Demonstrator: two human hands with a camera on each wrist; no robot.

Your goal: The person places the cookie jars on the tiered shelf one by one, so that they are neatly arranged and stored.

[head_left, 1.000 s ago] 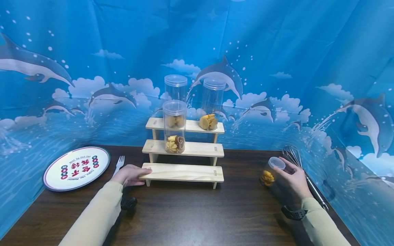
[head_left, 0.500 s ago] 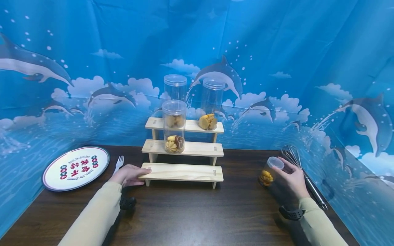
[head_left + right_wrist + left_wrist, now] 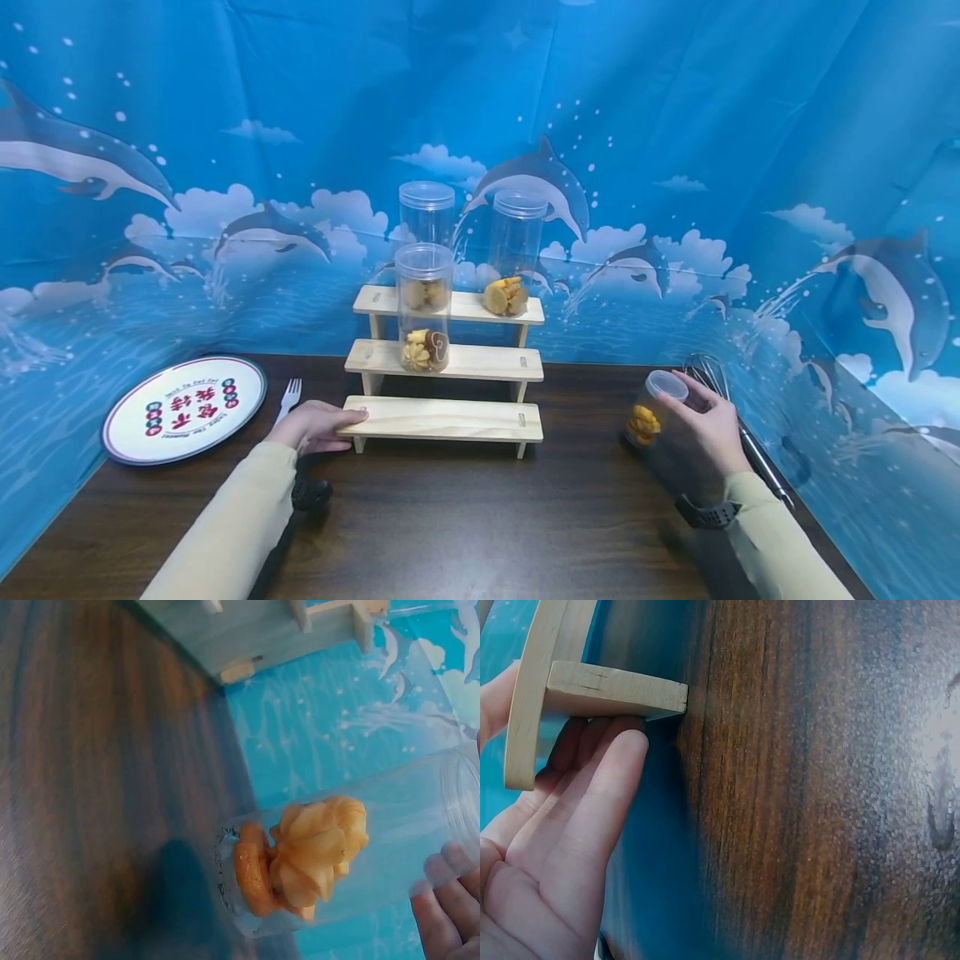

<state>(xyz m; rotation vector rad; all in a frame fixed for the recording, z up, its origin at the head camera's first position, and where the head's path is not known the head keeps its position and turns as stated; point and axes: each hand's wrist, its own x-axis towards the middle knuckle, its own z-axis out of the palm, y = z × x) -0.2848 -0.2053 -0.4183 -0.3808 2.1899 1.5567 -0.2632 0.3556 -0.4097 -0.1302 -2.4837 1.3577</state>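
A three-step wooden display stand [image 3: 450,418] stands mid-table. My left hand [image 3: 315,427] grips the left end of its lowest step, thumb on top and fingers beneath, as the left wrist view [image 3: 562,862] also shows. At the right, my right hand [image 3: 711,427] holds a clear lidded jar [image 3: 666,385] near its top. Yellow piped cookies [image 3: 319,847] lie in the jar's bottom in the right wrist view. The jar tilts slightly; whether its base touches the table is hard to tell. Another cookie jar [image 3: 424,292] stands on the middle step.
Two more clear jars, a left one [image 3: 427,200] and a right one [image 3: 517,242], stand on the top step. A white plate [image 3: 161,400] and a fork [image 3: 289,398] lie left. A whisk [image 3: 765,467] lies beyond my right hand, near the dolphin-print backdrop [image 3: 300,125].
My right hand has shifted a little left and away from me with the jar, off from the whisk. My left hand stays on the stand's lowest step.
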